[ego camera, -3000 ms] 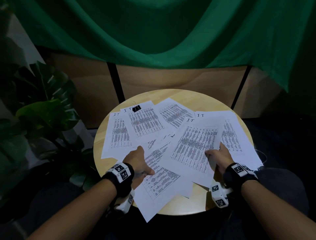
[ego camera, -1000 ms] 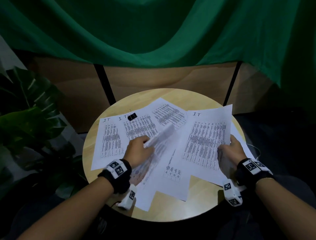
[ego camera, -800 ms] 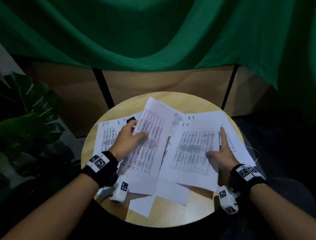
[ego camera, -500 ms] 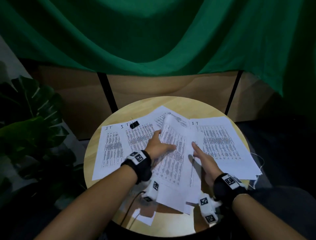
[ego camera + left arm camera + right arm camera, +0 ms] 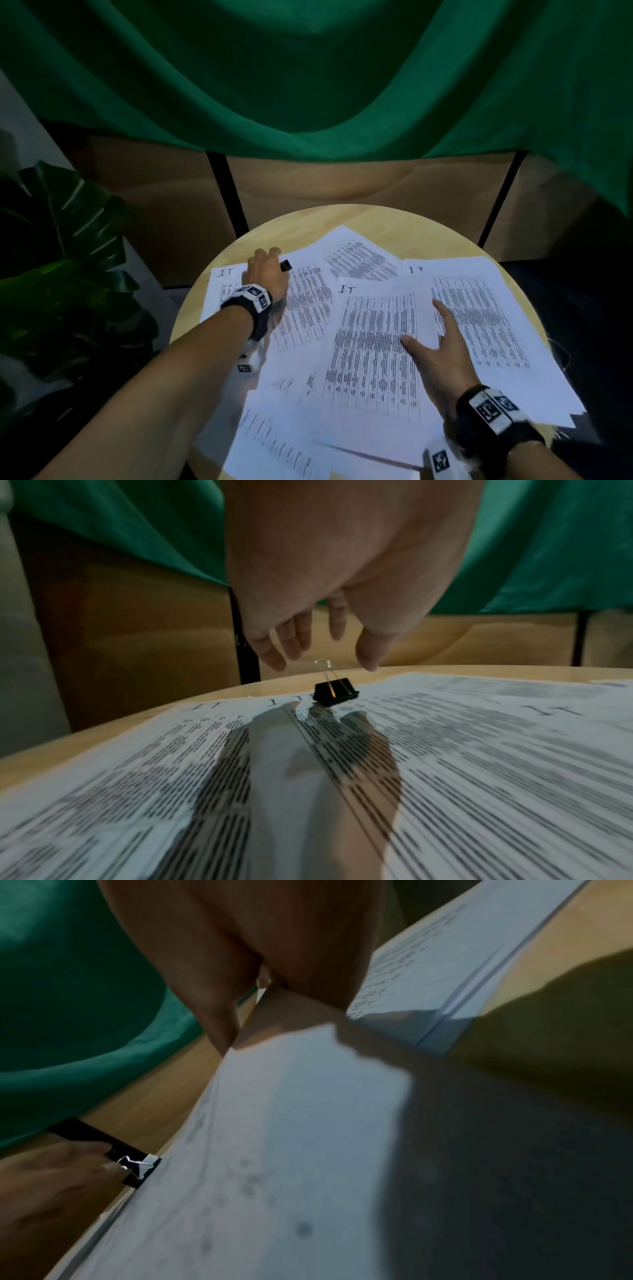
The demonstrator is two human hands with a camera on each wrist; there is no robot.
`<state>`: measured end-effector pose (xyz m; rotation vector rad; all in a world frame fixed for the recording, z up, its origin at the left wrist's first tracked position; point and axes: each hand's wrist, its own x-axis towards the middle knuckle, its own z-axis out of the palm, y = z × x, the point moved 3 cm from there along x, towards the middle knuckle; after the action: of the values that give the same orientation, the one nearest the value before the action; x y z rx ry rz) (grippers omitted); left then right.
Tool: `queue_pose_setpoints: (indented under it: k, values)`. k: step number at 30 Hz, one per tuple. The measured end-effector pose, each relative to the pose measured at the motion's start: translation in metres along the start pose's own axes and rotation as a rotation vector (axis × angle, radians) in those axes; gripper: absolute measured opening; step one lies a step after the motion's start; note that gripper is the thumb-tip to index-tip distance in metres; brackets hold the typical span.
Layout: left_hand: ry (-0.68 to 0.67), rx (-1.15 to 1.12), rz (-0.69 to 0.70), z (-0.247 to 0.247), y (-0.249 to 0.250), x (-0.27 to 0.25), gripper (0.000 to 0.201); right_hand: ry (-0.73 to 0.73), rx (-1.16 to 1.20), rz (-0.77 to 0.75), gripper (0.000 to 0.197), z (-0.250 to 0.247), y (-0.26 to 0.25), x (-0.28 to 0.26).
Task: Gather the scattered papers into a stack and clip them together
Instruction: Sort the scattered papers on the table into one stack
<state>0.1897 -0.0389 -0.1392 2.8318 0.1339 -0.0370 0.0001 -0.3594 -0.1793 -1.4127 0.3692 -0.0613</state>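
Note:
Several printed sheets [image 5: 370, 359] marked "IT" lie overlapping on a round wooden table [image 5: 376, 219], with a thicker pile [image 5: 486, 325] at the right. A black binder clip [image 5: 285, 265] sits on the back-left sheets, one wire handle upright [image 5: 323, 666]. My left hand [image 5: 270, 257] hovers just over the clip [image 5: 335, 693], with fingers [image 5: 274, 661] and thumb [image 5: 368, 661] hanging spread on either side of the handle and no clear grip. My right hand [image 5: 423, 322] lies flat with spread fingers on the middle sheet, pressing it down. In the right wrist view the clip [image 5: 137, 1169] is blurred.
A large-leafed plant [image 5: 68, 257] stands left of the table. A green curtain [image 5: 308, 85] hangs over wooden panels [image 5: 376, 185] with black posts [image 5: 227, 192] behind. Some sheets overhang the table's near edge [image 5: 274, 445]. A thin cable [image 5: 561, 356] shows at the right rim.
My left hand has let go of the sheet it brought across and has reached back left to the clip. My right hand has spread flat on that sheet.

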Motion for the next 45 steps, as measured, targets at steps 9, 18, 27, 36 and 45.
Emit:
queue_pose_setpoints:
  k: [9, 18, 27, 36, 45]
  values:
    - [0.003, -0.083, 0.164, 0.023, -0.02, 0.058, 0.032, -0.075, -0.051, -0.031, 0.051, -0.003, 0.012, 0.027]
    - [0.019, -0.069, 0.059, 0.023, -0.046, 0.1, 0.043, -0.044, -0.027, -0.022, 0.044, -0.001, -0.001, 0.028]
    - [-0.313, -0.022, -0.055, 0.059, -0.05, -0.007, 0.14, -0.008, -0.026, 0.033, 0.034, -0.002, 0.004, 0.023]
    - [-0.076, -0.431, -0.115, 0.042, -0.042, -0.021, 0.11, 0.042, -0.018, 0.018, 0.03, -0.027, -0.005, -0.003]
    - [0.005, -0.736, -0.495, 0.021, -0.054, -0.032, 0.122, 0.055, -0.092, 0.012, 0.03, -0.031, 0.004, -0.005]
